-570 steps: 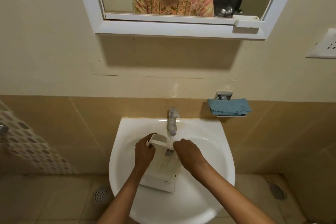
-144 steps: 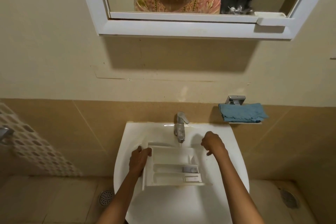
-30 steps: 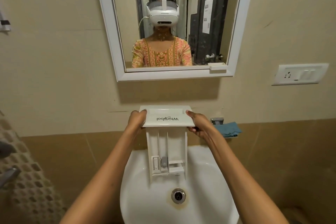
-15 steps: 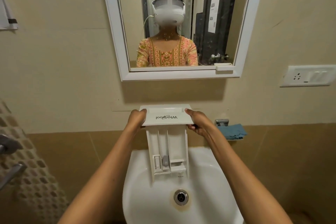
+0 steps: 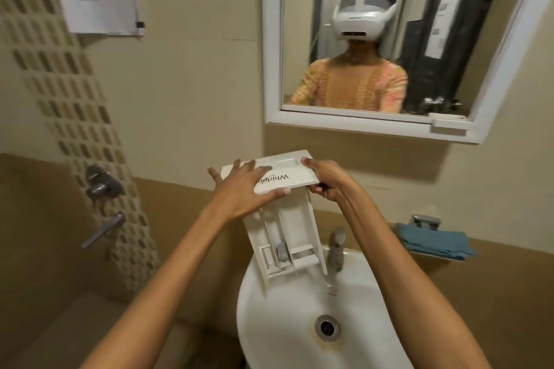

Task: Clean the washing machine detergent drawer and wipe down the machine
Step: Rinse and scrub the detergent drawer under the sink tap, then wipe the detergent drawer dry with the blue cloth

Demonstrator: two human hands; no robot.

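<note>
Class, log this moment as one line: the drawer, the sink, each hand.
detergent drawer: held tilted, body hanging over sink | left hand: spread flat on its front | right hand: grips the front's right end

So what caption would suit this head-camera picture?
White detergent drawer held above the sink, front panel uppermost: right hand grips the panel's end, left hand lies spread across its face.
</note>
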